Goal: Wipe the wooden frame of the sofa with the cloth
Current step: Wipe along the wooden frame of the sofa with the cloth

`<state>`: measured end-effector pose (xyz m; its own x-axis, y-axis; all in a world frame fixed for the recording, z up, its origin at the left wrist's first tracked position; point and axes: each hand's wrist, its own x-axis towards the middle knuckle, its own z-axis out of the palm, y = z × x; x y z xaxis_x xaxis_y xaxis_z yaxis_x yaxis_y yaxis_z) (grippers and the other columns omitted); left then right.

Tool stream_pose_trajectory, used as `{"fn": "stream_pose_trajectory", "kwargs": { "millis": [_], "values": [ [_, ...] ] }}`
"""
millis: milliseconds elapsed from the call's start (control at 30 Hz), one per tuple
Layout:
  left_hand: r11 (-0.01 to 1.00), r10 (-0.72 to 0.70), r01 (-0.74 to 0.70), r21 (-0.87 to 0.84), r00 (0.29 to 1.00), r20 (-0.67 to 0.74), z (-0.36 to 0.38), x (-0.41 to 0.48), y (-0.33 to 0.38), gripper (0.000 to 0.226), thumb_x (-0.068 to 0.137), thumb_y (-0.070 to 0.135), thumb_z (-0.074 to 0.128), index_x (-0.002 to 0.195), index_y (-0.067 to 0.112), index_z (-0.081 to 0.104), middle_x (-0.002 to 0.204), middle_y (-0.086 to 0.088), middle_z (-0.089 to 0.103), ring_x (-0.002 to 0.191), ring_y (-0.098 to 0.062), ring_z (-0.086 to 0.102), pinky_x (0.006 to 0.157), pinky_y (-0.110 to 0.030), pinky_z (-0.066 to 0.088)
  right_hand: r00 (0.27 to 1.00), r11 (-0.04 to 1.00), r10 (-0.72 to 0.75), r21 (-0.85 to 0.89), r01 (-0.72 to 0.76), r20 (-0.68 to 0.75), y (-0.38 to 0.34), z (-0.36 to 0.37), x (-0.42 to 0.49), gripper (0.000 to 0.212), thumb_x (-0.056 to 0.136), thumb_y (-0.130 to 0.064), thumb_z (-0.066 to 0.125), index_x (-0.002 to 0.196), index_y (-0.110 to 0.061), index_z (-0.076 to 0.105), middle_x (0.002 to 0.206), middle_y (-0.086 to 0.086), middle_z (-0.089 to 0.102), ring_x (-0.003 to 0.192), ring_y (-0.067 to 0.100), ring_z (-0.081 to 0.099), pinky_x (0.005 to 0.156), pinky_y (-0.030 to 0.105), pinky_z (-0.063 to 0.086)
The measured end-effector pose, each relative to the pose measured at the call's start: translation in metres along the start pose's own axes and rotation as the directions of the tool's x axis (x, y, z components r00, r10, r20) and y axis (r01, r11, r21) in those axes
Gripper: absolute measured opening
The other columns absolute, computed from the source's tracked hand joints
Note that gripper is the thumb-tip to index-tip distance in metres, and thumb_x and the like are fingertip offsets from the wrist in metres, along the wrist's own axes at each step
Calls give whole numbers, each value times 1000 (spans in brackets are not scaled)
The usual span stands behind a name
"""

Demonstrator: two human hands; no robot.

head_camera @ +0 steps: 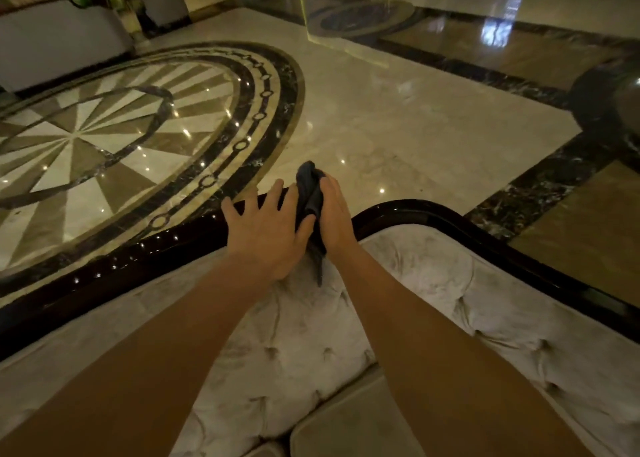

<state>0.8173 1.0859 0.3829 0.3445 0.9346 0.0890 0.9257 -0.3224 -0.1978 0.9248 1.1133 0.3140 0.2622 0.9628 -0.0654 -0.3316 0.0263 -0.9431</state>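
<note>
The sofa's dark glossy wooden frame (138,255) runs along the top of the tufted pale backrest (415,276), from lower left up to a curve at the right. My right hand (337,214) grips a dark cloth (311,193) bunched on the top rail at the middle. A tail of the cloth hangs down over the upholstery. My left hand (266,231) lies flat on the rail just left of the cloth, fingers spread, its thumb touching the cloth.
Behind the sofa lies a polished marble floor with a round inlaid medallion (104,138) at left. A white planter box (62,41) stands at far left. A dark round object (609,100) sits at the right edge. A seat cushion (346,422) shows at the bottom.
</note>
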Motion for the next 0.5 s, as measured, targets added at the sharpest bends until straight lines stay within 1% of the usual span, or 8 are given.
{"fn": "stream_pose_trajectory", "kwargs": {
  "millis": [100, 167, 200, 233, 300, 400, 467, 500],
  "values": [
    [998, 49, -50, -44, 999, -17, 1, 13, 17, 66, 96, 62, 16, 151, 27, 27, 161, 4, 27, 146, -29, 23, 112, -66, 14, 977, 949, 207, 231, -214, 54, 12, -7, 2, 42, 108, -41, 33, 126, -16, 63, 131, 15, 64, 122, 28, 60, 107, 38, 46],
    [994, 71, -74, -77, 997, -41, 2, 23, 28, 64, 97, 61, 17, 149, 28, 31, 158, 5, 34, 145, -26, 26, 112, -67, 15, 975, 973, 208, -119, -198, 78, 19, -20, 6, 34, 109, -31, 36, 125, -12, 59, 123, 14, 65, 115, 32, 61, 97, 34, 47],
    [992, 91, -94, -80, 995, -42, 2, 27, 33, 62, 97, 60, 17, 148, 29, 33, 157, 5, 35, 145, -26, 27, 111, -68, 16, 981, 917, 179, -373, -138, 79, 26, -27, 9, 33, 108, -24, 38, 128, -6, 58, 121, 15, 65, 113, 35, 61, 91, 32, 46],
    [991, 119, -121, -63, 992, -37, 2, 30, 38, 61, 98, 59, 18, 148, 30, 34, 157, 4, 35, 145, -26, 26, 111, -68, 17, 986, 806, 133, -591, -47, 102, 33, -34, 12, 33, 107, -19, 39, 130, -2, 56, 122, 18, 65, 114, 37, 60, 90, 32, 44],
    [986, 167, -167, 28, 986, -12, 4, 37, 48, 58, 99, 57, 20, 147, 30, 37, 158, 2, 35, 147, -29, 22, 111, -68, 17, 966, 521, 71, -835, 177, 249, 45, -51, 23, 34, 105, -16, 43, 134, -3, 54, 134, 19, 60, 125, 37, 54, 101, 40, 41],
    [928, 234, -252, 274, 967, 96, 13, 43, 71, 51, 99, 50, 27, 139, 27, 50, 155, -4, 40, 150, -36, 6, 114, -68, 4, 897, 110, 128, -905, 411, 423, 51, -79, 40, 49, 104, -30, 40, 151, -17, 38, 159, 6, 37, 151, 32, 21, 123, 52, 13],
    [856, 275, -335, 393, 940, 202, 29, 47, 92, 53, 98, 48, 35, 143, 22, 47, 159, -11, 31, 150, -39, -3, 118, -61, -2, 895, -19, 139, -902, 431, 424, 50, -107, 55, 53, 103, -37, 36, 154, -23, 32, 164, 3, 27, 154, 33, 6, 123, 55, 2],
    [871, 262, -336, 357, 935, 241, 39, 49, 101, 55, 98, 45, 40, 146, 18, 43, 161, -13, 26, 150, -38, -2, 120, -56, 2, 903, -57, 127, -906, 420, 411, 49, -122, 62, 53, 102, -42, 32, 153, -27, 34, 164, 4, 28, 154, 34, 7, 122, 57, 3]
  ]
}}
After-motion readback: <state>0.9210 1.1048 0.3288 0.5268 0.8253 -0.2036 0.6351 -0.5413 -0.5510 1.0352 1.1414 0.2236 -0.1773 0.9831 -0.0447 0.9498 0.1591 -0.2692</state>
